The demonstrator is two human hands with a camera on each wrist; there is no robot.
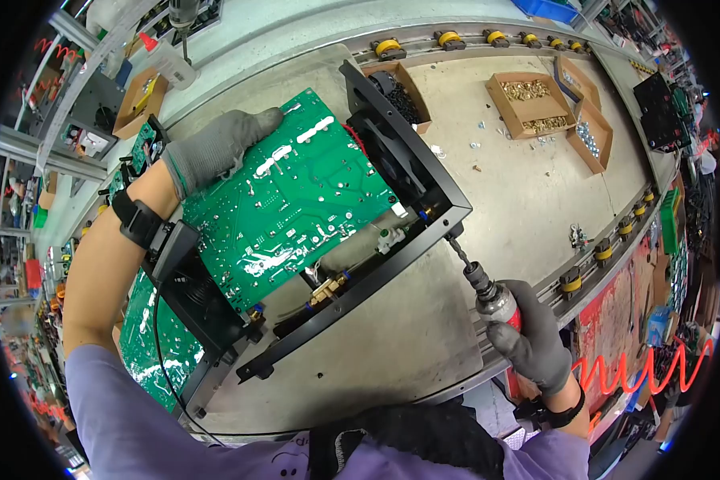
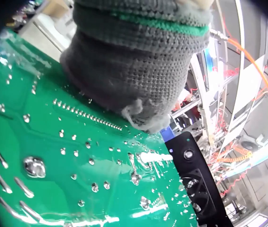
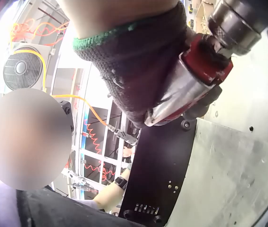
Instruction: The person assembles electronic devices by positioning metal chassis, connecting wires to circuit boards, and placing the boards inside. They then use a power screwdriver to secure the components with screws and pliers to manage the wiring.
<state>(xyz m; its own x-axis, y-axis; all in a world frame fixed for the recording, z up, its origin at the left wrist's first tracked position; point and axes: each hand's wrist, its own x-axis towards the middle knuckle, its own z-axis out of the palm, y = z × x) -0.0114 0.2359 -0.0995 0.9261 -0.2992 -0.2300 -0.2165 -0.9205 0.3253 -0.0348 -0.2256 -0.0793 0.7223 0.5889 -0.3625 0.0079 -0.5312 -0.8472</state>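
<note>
A green circuit board [image 1: 288,200], solder side up, lies tilted over a black metal frame [image 1: 360,280]. The gloved left hand [image 1: 220,148] rests on the board's upper left edge; in the left wrist view its glove [image 2: 129,66] covers part of the board [image 2: 49,142], and its fingertips are hidden there. In the gloved right hand [image 1: 532,336] is a red and silver power driver [image 1: 500,308], fingers curled round its body. The driver's bit points at the frame's right corner; contact cannot be told. The right wrist view shows the driver [image 3: 190,85] gripped by the right hand [image 3: 138,66].
Cardboard boxes of screws [image 1: 528,104] stand at the back right of the worktable [image 1: 456,88], loose screws near them. A white bottle [image 1: 168,64] stands at the back left. Rollers [image 1: 570,280] line the table edge. A red coiled hose [image 1: 644,368] hangs at the right.
</note>
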